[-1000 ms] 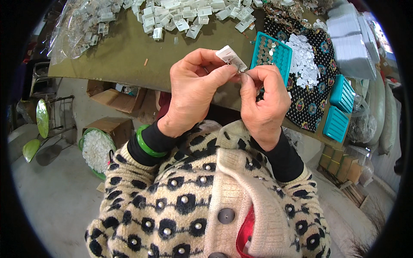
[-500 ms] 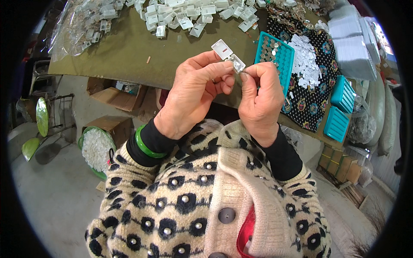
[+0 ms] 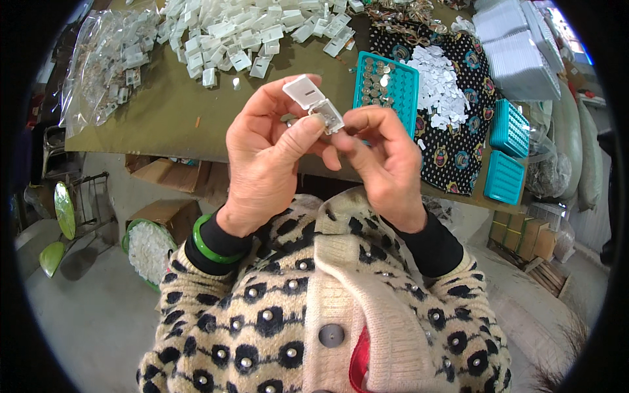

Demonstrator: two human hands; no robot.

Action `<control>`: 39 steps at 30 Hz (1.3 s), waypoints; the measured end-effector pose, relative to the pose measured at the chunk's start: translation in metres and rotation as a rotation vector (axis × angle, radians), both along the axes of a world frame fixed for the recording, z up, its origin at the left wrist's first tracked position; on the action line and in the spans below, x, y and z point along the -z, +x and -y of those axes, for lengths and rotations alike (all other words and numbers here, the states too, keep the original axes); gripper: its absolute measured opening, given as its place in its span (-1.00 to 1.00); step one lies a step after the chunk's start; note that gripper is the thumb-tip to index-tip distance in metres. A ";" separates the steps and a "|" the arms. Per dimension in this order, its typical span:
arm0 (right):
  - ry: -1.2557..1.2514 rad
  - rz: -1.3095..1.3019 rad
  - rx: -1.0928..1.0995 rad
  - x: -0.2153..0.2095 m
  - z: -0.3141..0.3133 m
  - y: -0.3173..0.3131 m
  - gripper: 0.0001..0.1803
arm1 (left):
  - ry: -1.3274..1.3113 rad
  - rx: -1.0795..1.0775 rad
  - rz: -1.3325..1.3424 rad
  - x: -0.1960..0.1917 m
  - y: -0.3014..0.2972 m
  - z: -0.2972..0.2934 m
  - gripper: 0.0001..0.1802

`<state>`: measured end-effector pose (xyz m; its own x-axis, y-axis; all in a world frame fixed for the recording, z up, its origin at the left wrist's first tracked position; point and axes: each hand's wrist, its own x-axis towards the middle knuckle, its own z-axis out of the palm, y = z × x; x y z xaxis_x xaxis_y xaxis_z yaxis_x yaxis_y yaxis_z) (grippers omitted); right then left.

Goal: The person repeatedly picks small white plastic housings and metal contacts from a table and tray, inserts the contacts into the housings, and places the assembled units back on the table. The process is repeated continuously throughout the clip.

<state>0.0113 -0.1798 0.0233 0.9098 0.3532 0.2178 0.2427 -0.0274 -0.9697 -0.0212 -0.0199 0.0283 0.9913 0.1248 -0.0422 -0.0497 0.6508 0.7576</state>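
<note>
Lengthwise, the white case (image 3: 320, 107) slants upper-left.

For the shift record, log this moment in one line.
left hand: holds open white case; right hand: at case's lower end; teal tray: partly filled

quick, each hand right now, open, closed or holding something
Left hand: closed, holding a small white case, lid open.
Right hand: at the case's edge; whether it grips anything cannot be told.
</note>
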 end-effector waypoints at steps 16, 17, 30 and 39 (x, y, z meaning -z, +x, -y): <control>-0.803 0.847 0.151 0.028 0.052 0.100 -0.85 | 0.070 0.264 -0.419 0.007 0.013 -0.008 -0.79; -0.802 0.853 0.142 0.025 0.053 0.099 -0.86 | 0.078 0.260 -0.413 0.006 0.014 -0.008 -0.80; -0.798 0.642 0.041 0.012 0.042 0.105 -0.90 | 0.043 0.274 -0.387 0.013 0.025 -0.004 -0.83; -0.806 0.480 -0.099 0.001 0.041 0.122 -0.92 | -0.042 0.271 -0.323 0.011 0.022 -0.008 -0.67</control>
<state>0.1336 -0.2208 0.0221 0.7438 0.6318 0.2182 0.6488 -0.6037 -0.4633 0.0010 -0.0116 0.0173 0.9231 -0.1468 -0.3555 0.3629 0.6387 0.6785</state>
